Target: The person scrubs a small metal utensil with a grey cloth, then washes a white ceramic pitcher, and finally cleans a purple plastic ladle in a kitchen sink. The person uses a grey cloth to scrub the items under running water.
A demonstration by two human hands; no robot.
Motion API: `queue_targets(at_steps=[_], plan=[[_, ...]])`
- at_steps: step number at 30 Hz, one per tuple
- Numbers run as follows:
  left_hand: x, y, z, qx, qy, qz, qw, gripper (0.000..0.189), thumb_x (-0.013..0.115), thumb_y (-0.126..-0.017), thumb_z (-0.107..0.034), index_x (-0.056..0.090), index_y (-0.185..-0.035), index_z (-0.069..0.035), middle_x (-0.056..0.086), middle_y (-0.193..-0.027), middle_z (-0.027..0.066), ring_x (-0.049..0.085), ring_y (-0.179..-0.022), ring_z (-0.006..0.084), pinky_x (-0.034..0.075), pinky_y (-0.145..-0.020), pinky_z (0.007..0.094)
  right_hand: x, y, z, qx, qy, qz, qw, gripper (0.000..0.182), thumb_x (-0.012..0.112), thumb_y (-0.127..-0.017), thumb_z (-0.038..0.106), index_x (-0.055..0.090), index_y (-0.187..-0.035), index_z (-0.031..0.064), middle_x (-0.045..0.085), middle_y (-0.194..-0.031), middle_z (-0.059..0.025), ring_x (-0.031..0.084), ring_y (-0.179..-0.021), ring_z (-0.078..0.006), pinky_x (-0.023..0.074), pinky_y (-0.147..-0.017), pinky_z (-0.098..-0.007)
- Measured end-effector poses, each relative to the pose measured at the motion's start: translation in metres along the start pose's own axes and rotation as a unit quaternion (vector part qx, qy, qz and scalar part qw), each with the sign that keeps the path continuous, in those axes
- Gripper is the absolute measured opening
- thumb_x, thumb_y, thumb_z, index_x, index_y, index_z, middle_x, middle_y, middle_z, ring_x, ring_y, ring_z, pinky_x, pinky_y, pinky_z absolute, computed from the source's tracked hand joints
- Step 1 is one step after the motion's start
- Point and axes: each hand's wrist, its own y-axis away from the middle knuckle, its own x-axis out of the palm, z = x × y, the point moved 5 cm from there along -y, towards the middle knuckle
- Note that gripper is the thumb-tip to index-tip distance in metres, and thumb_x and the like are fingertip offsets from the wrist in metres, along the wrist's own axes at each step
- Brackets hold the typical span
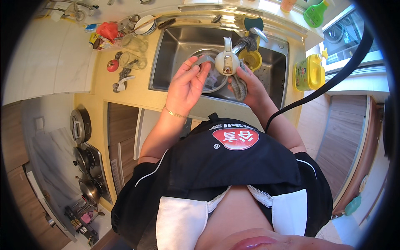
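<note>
My left hand [189,82] pinches a grey, translucent curved band [203,60], which looks like a sealing ring, between thumb and fingers. My right hand [251,84] holds a grey knitted cloth [239,88] against a white rounded part with a handle [225,61], possibly a kettle or pot lid. Its handle points away from me, and a brownish round fitting sits on its near side. Both hands are above the stainless steel sink [175,40]. Beneath them, a round basin [215,89] stands in the sink, partly hidden by my hands.
Behind the white part is a chrome faucet [258,34] with a grey cloth wrapped on it. A yellow cup-like container [254,59] stands in the sink's right part. Glass jars [132,60] and a bowl [147,26] are on the left counter; a yellow pump bottle [309,72] stands right.
</note>
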Motion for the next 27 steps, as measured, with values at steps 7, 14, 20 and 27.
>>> queue_targets(at_steps=[7, 14, 20, 27], plan=[[0.007, 0.0, 0.002, 0.012, -0.065, 0.04, 0.997, 0.018, 0.052, -0.092, -0.008, 0.053, -0.107, 0.0, 0.061, -0.099, 0.0125, 0.061, -0.093, 0.0221, 0.051, -0.087, 0.0343, 0.014, 0.004, 0.002, 0.009, -0.014, -0.005, 1.0, 0.029, 0.06, -0.089, 0.022, 0.05, -0.112, 0.0085, 0.059, -0.095, -0.004, 0.06, -0.076, -0.0126, 0.0522, -0.063, -0.0276], [0.0, -0.017, -0.011, -0.039, -0.089, 0.146, 0.985, 0.024, 0.055, -0.091, -0.014, 0.052, -0.111, 0.001, 0.058, -0.091, 0.0079, 0.054, -0.078, 0.0147, 0.048, -0.069, 0.027, 0.02, 0.006, 0.003, 0.065, 0.025, 0.015, 0.997, 0.027, 0.061, -0.088, 0.026, 0.053, -0.106, 0.0071, 0.06, -0.087, -0.0033, 0.06, -0.07, -0.0109, 0.0516, -0.059, -0.0243], [0.0, -0.023, -0.019, -0.045, -0.096, 0.151, 0.983, 0.024, 0.056, -0.09, -0.011, 0.052, -0.109, 0.002, 0.056, -0.096, 0.011, 0.051, -0.08, 0.0145, 0.047, -0.068, 0.0248, 0.029, 0.009, 0.005, 0.086, 0.037, 0.016, 0.995, 0.028, 0.062, -0.087, 0.028, 0.054, -0.103, 0.0068, 0.06, -0.082, -0.0033, 0.059, -0.067, -0.0103, 0.0515, -0.056, -0.0234], [0.016, -0.013, -0.023, 0.044, -0.335, 0.137, 0.931, 0.023, 0.051, -0.087, 0.001, 0.051, -0.11, 0.001, 0.058, -0.104, 0.0133, 0.058, -0.086, 0.017, 0.051, -0.076, 0.0287, 0.029, 0.011, 0.01, 0.085, 0.055, 0.01, 0.995, 0.029, 0.062, -0.087, 0.024, 0.053, -0.108, 0.0059, 0.061, -0.087, -0.0042, 0.06, -0.069, -0.0106, 0.0522, -0.059, -0.0236]])
